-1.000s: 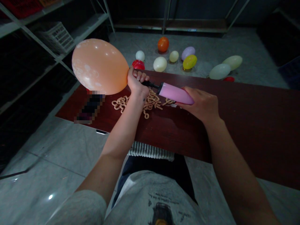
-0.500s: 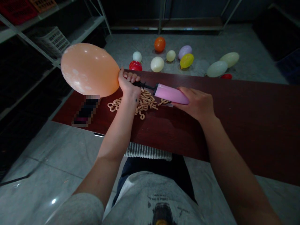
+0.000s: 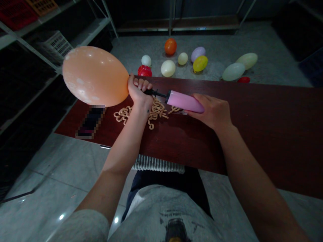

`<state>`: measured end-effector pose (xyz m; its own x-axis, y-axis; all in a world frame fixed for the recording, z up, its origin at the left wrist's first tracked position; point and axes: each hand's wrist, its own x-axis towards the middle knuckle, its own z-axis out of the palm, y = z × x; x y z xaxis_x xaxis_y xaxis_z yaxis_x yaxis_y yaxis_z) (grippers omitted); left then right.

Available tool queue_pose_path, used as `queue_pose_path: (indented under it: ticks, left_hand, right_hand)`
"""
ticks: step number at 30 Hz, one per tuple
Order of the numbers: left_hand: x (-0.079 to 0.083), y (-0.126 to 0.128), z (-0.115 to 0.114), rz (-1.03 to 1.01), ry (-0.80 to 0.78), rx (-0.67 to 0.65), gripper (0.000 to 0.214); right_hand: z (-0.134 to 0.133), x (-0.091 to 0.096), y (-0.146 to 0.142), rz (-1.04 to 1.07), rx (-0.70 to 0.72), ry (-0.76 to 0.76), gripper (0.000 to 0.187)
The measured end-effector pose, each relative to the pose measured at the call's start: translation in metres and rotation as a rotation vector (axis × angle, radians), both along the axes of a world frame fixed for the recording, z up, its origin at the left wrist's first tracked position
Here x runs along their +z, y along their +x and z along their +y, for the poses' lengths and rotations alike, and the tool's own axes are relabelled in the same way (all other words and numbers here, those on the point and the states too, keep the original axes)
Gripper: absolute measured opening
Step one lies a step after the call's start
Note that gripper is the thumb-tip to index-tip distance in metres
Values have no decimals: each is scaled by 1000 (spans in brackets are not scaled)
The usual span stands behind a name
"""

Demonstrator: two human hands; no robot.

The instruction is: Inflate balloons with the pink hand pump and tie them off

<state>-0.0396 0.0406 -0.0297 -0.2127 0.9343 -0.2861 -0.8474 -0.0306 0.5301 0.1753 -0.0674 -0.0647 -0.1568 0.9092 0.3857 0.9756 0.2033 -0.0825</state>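
My left hand (image 3: 138, 92) is closed round the neck of a big inflated orange balloon (image 3: 94, 76), pinching it onto the black nozzle of a pink hand pump (image 3: 184, 101). The balloon bulges out to the left, above the table's end. My right hand (image 3: 214, 112) grips the pink barrel of the pump from the right side. Under both hands lies a heap of flat, uninflated orange balloons (image 3: 153, 112) on the dark red table (image 3: 264, 124).
A dark phone-like object (image 3: 89, 122) lies near the table's left end. Several inflated balloons, among them an orange one (image 3: 170, 46) and a yellow one (image 3: 200, 63), lie on the grey floor beyond the table. Metal shelving (image 3: 52, 43) with a white basket stands at the left.
The orange balloon has grown slightly and sits farther left in view. Both hands keep their grip on the balloon neck and the pump.
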Motion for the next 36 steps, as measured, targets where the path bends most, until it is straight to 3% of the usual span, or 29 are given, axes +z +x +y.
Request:
queue_pose_path:
  ticks: [13, 20, 25, 36]
  left_hand:
    - [-6, 19, -9, -2, 115, -91, 52]
    - [-1, 11, -5, 24, 27, -77, 54]
    - [-6, 8, 0, -8, 105, -88, 53]
    - [-9, -5, 9, 10, 48, -51, 52]
  right_hand:
    - [-2, -1, -10, 20, 25, -8, 59]
    - [-2, 5, -14, 46, 33, -65, 65]
    - [-2, 5, -14, 50, 42, -77, 66]
    - [-1, 4, -10, -10, 33, 8, 62]
